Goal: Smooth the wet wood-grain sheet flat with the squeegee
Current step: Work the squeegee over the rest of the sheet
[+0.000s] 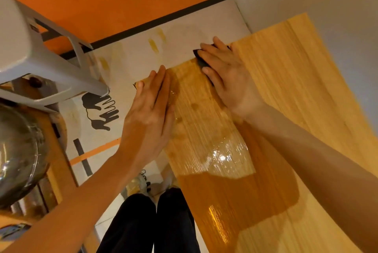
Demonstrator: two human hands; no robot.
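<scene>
A long wood-grain sheet (272, 122) lies on a white printed board, its left strip dark and glossy with water. My right hand (227, 75) presses a small black squeegee (201, 61) onto the sheet's far left edge; only the tool's dark end shows past my fingers. My left hand (152, 105) lies flat, fingers together, along the sheet's left edge near the far corner and holds nothing.
The white board (131, 58) carries black and orange print. A grey plastic stool (30, 48) stands at the left. Below it sits a shiny metal bowl (18, 154) on a wooden surface. My dark-trousered legs (149, 222) show at the bottom. An orange wall rises behind.
</scene>
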